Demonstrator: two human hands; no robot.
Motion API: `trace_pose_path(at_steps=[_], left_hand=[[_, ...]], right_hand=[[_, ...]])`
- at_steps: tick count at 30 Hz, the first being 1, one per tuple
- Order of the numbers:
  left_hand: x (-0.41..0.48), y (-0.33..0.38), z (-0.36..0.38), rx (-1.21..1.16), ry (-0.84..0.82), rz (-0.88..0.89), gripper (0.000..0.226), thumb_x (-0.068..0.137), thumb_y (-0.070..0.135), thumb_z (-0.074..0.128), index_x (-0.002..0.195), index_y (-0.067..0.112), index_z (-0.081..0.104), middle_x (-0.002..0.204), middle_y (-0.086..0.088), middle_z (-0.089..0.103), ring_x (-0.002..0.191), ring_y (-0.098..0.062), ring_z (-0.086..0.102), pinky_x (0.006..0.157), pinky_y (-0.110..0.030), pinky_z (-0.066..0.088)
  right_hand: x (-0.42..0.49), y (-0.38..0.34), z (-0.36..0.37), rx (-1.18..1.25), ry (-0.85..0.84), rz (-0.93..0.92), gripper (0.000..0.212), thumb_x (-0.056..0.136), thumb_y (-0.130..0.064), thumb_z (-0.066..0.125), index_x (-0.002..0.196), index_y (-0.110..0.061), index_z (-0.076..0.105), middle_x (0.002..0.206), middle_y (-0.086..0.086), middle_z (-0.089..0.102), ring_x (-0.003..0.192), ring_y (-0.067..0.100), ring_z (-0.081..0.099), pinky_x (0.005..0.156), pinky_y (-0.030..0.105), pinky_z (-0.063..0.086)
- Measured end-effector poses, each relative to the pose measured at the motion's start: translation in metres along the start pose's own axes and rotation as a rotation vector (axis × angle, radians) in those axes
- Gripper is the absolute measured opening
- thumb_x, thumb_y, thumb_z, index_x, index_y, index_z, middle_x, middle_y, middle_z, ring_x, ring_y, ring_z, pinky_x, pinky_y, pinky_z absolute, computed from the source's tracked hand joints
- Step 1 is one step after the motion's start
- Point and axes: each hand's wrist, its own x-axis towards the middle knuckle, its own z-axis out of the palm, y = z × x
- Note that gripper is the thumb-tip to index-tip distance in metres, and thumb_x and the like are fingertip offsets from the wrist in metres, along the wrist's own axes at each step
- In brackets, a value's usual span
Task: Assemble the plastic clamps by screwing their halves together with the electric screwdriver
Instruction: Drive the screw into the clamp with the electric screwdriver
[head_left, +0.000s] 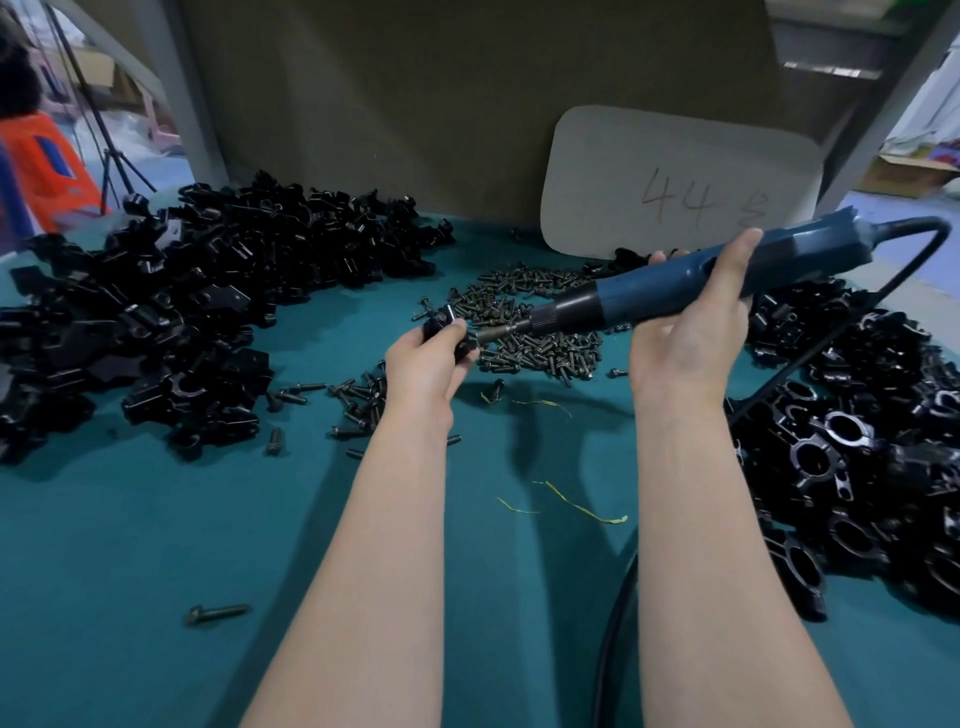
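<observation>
My left hand (428, 358) grips a small black plastic clamp (441, 325) above the teal table. My right hand (696, 322) holds the blue electric screwdriver (675, 288) almost level, its bit pointing left and touching the clamp's right side. A heap of dark screws (524, 322) lies just behind both hands. Loose black clamp halves (187, 306) are piled on the left. Assembled black clamps (857, 452) are piled on the right.
The screwdriver's black cable (810, 353) loops from its rear down past my right forearm. A white card marked 44 (675, 187) leans against the brown back panel. Stray screws (218, 614) and yellow-green threads (582, 506) lie on the teal table (156, 571).
</observation>
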Motion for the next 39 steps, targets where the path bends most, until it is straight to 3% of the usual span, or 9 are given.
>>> trace_pose_path(at_steps=[5,9,13,17,19,22,26,31,39], left_hand=[[-0.003,-0.002,0.002,0.042,0.035,0.044,0.006,0.091,0.005,0.063,0.096,0.004,0.06,0.1,-0.013,0.064,0.088,-0.023,0.063,0.073,-0.021,0.058],[-0.004,-0.004,0.004,0.096,0.069,0.087,0.006,0.091,0.007,0.064,0.095,0.006,0.06,0.095,-0.008,0.063,0.083,-0.021,0.062,0.067,-0.018,0.056],[-0.003,-0.008,0.006,0.175,0.128,0.15,0.013,0.09,0.011,0.066,0.079,0.016,0.061,0.083,-0.002,0.063,0.08,-0.021,0.062,0.086,-0.03,0.056],[-0.002,-0.01,0.006,0.169,0.172,0.159,0.014,0.09,0.014,0.066,0.077,0.015,0.061,0.078,-0.001,0.061,0.075,-0.02,0.06,0.093,-0.038,0.054],[-0.001,-0.009,0.004,0.144,0.198,0.146,0.017,0.091,0.016,0.065,0.075,0.016,0.059,0.077,0.001,0.06,0.073,-0.02,0.062,0.09,-0.036,0.055],[0.001,-0.009,0.004,0.106,0.213,0.128,0.017,0.092,0.017,0.065,0.076,0.017,0.059,0.079,0.002,0.061,0.073,-0.02,0.063,0.088,-0.032,0.055],[0.003,-0.009,0.004,0.072,0.239,0.113,0.018,0.092,0.016,0.064,0.074,0.014,0.058,0.081,-0.001,0.061,0.072,-0.02,0.063,0.084,-0.029,0.054],[0.003,-0.01,0.003,0.051,0.245,0.104,0.016,0.092,0.016,0.064,0.077,0.013,0.058,0.081,0.0,0.06,0.071,-0.018,0.063,0.081,-0.026,0.054],[0.001,-0.01,0.004,0.044,0.249,0.105,0.01,0.092,0.017,0.064,0.085,0.011,0.06,0.086,-0.001,0.061,0.071,-0.015,0.064,0.077,-0.023,0.053]], right_hand=[[-0.001,0.003,0.004,-0.049,0.009,0.0,0.035,0.099,-0.034,0.047,0.128,-0.02,0.033,0.114,0.005,0.052,0.108,0.024,0.06,0.091,0.027,0.052],[-0.004,0.004,0.007,-0.063,-0.014,-0.023,0.031,0.1,-0.033,0.046,0.125,-0.022,0.03,0.106,-0.001,0.054,0.095,0.018,0.062,0.079,0.02,0.053],[-0.011,0.007,0.014,-0.133,-0.05,-0.097,0.043,0.1,-0.028,0.047,0.135,-0.014,0.026,0.103,-0.002,0.054,0.081,0.005,0.064,0.081,0.019,0.053],[-0.019,0.015,0.023,-0.203,-0.114,-0.162,0.045,0.099,-0.025,0.05,0.135,-0.018,0.025,0.108,-0.001,0.056,0.093,0.013,0.061,0.096,0.031,0.051],[-0.021,0.018,0.025,-0.213,-0.125,-0.179,0.055,0.098,-0.025,0.051,0.142,-0.014,0.021,0.109,0.002,0.056,0.087,0.009,0.062,0.094,0.031,0.051],[-0.023,0.021,0.027,-0.243,-0.152,-0.201,0.042,0.096,-0.025,0.052,0.13,-0.021,0.026,0.109,0.006,0.054,0.085,0.008,0.061,0.088,0.026,0.051],[-0.029,0.025,0.032,-0.291,-0.179,-0.213,0.045,0.092,-0.029,0.054,0.127,-0.023,0.025,0.121,0.012,0.052,0.108,0.028,0.057,0.097,0.035,0.048],[-0.033,0.028,0.032,-0.34,-0.198,-0.236,0.046,0.093,-0.031,0.053,0.13,-0.024,0.025,0.118,-0.002,0.052,0.111,0.019,0.055,0.097,0.025,0.047],[-0.034,0.029,0.031,-0.357,-0.195,-0.234,0.039,0.096,-0.028,0.052,0.125,-0.027,0.026,0.114,-0.003,0.053,0.106,0.014,0.057,0.083,0.011,0.045]])
